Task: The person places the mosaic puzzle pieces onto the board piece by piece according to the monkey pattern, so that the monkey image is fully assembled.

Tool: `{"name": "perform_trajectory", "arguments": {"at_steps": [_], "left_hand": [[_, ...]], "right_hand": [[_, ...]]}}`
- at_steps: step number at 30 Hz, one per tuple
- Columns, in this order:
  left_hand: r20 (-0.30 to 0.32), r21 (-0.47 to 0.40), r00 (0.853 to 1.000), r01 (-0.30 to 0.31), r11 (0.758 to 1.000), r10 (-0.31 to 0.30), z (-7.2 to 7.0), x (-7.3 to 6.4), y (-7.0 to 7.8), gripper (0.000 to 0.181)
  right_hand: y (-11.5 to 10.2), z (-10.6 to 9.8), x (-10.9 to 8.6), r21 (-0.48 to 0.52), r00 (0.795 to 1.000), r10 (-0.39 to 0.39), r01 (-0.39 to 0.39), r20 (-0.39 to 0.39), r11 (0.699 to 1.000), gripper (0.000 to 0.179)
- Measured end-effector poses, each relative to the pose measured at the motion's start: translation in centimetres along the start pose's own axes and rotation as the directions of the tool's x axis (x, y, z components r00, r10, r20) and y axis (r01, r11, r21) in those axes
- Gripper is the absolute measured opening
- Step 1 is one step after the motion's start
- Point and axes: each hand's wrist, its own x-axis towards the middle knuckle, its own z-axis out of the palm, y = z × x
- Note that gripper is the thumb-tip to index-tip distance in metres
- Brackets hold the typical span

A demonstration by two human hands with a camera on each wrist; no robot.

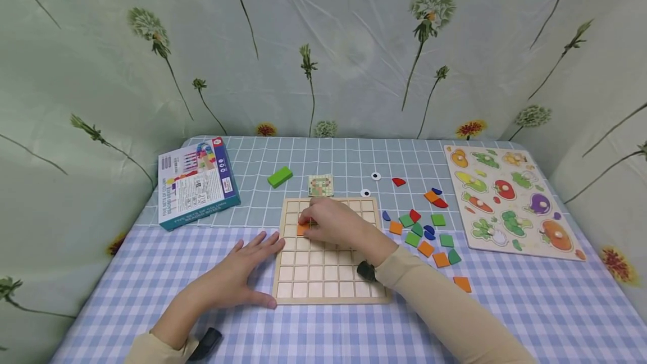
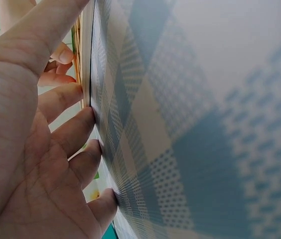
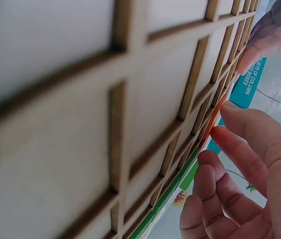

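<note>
A wooden grid board (image 1: 323,300) lies on the checked cloth. Over its upper left cells my right hand (image 1: 336,223) pinches an orange square tile (image 1: 302,230) between thumb and index finger, low against the grid. The right wrist view has the orange tile's edge (image 3: 214,118) at those fingertips, and green (image 3: 178,174) shows along the board beyond. My left hand (image 1: 237,277) lies spread with straight fingers on the cloth, its thumb and fingertips at the board's left edge. The right hand hides several upper cells. A small pattern card (image 1: 320,185) lies behind the board.
Loose orange, green, red and blue tiles (image 1: 426,249) are scattered right of the board. Farther right is a vegetable puzzle board (image 1: 515,201). A boxed set (image 1: 197,181) stands back left, near a green block (image 1: 280,177). Two googly eyes (image 1: 376,176) lie behind the board.
</note>
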Motion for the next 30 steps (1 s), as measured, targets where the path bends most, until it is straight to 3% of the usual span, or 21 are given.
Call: {"name": "perform_trajectory", "arguments": {"at_steps": [8,13,19,25,30], "left_hand": [[-0.005,0.005,1.0,-0.011,1.0,0.011,0.2,0.0,-0.3,0.115],[-0.002,0.007,1.0,0.001,1.0,-0.001,0.4,0.0,-0.3,0.115],[-0.007,0.006,1.0,-0.006,1.0,0.006,0.3,0.0,-0.2,0.115],[-0.004,0.008,1.0,-0.001,1.0,0.001,0.3,0.0,-0.1,0.115],[-0.001,0.008,1.0,0.013,1.0,-0.013,0.2,0.0,-0.1,0.116]], "right_hand": [[0.2,-0.2,-0.3,-0.001,1.0,0.004,-0.004,-0.001,1.0,0.02],[1.1,-1.0,-0.9,0.002,0.998,0.065,-0.065,-0.001,0.998,0.019],[3.7,-2.9,-2.5,0.026,0.988,0.148,-0.147,-0.038,0.989,0.022],[7.4,-5.4,-4.9,0.099,0.96,0.262,-0.252,-0.101,0.963,0.024],[10.5,-7.0,-6.9,0.065,0.917,0.364,-0.358,-0.164,0.932,0.028]]}}
